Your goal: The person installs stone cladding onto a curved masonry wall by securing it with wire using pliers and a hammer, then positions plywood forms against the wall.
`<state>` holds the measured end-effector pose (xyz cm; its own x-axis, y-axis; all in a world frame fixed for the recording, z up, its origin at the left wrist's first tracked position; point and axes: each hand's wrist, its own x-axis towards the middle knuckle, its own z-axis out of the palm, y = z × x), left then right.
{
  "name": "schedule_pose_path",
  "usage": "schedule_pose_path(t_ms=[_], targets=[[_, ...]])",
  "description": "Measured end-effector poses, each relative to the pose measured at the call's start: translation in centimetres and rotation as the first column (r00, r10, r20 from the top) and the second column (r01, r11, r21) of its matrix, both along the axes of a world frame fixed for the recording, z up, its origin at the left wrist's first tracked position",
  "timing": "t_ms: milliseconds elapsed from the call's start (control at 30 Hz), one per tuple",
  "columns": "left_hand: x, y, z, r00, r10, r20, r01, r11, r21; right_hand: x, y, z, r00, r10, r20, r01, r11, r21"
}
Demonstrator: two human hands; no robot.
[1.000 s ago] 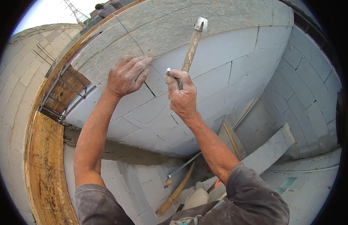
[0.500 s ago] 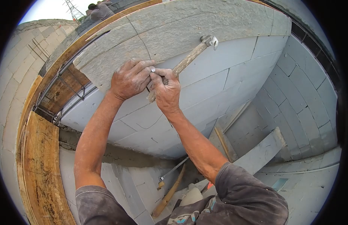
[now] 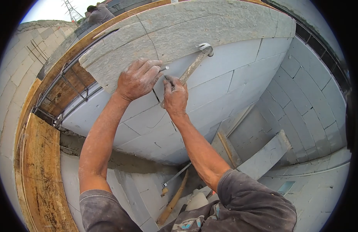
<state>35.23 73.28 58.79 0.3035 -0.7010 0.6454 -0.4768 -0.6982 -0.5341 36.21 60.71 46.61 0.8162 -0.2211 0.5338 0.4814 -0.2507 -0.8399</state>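
My left hand (image 3: pixel 138 79) is at the lower edge of the rough grey top face of the block wall (image 3: pixel 210 23), its fingers pinched round a nail (image 3: pixel 164 68) whose round head points right. Just to the right, my right hand (image 3: pixel 176 96) is closed round the wooden handle of a claw hammer (image 3: pixel 194 65). The hammer's metal head is up and to the right, near the edge of the rough face. A dark vertical gap in the smooth blocks shows between my hands.
Steel rebar (image 3: pixel 51 89) and a wooden board (image 3: pixel 42 166) are at the left. Below lie a long pale plank (image 3: pixel 266 154) and a wooden handle (image 3: pixel 173 201). Another person (image 3: pixel 100 14) is at the top left beyond the wall.
My right hand has come away from the nail and moved slightly down with the hammer. The nail's head now stands clear of my right fingers. The hammer head has turned and shifted left.
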Motion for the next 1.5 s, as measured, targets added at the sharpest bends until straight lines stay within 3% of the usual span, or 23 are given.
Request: schedule_pose_path(t_ms=[133,333,467,633,733,867,1067,1267,1367,1500], targets=[[-0.2,0.0,0.1,0.998,-0.052,-0.022,0.051,0.998,-0.041,-0.8,-1.4,0.1,0.999,0.028,-0.021,-0.028,0.999,0.020],[-0.5,0.2,-0.2,1.000,0.006,-0.023,-0.006,1.000,-0.015,-2.9,-4.0,0.2,0.990,0.121,-0.074,-0.116,0.991,0.073],[-0.4,0.4,-0.2,1.000,-0.025,-0.019,0.024,0.999,-0.030,-3.4,-5.0,0.9,0.994,0.108,0.022,-0.108,0.994,0.006],[-0.6,0.4,-0.1,0.999,-0.039,-0.024,0.039,0.999,-0.017,-3.5,-4.8,0.7,0.995,0.100,0.000,-0.100,0.994,-0.047],[-0.8,0.3,0.1,0.994,-0.112,-0.004,0.111,0.987,-0.118,-3.5,-4.6,0.8,0.995,0.095,-0.009,-0.095,0.994,-0.059],[-1.2,0.3,0.0,0.986,-0.106,-0.131,0.062,0.953,-0.298,-3.7,-4.7,1.0,0.994,0.099,-0.037,-0.102,0.993,-0.060],[-0.8,0.4,0.3,0.947,-0.264,-0.182,0.184,0.911,-0.369,-3.7,-4.1,0.7,0.990,0.124,-0.059,-0.123,0.992,0.026],[-1.6,-0.1,0.7,0.847,-0.319,-0.425,0.038,0.834,-0.551,-5.6,-3.2,0.2,0.903,0.391,-0.177,-0.292,0.862,0.415],[-1.8,-0.2,0.7,0.772,-0.406,-0.488,-0.021,0.751,-0.660,-6.0,-1.8,-0.4,0.924,0.379,-0.041,-0.304,0.797,0.522],[-2.0,-0.3,1.5,0.670,-0.518,-0.533,-0.075,0.666,-0.742,-5.6,-0.7,-1.1,0.941,0.333,0.055,-0.318,0.818,0.479]])
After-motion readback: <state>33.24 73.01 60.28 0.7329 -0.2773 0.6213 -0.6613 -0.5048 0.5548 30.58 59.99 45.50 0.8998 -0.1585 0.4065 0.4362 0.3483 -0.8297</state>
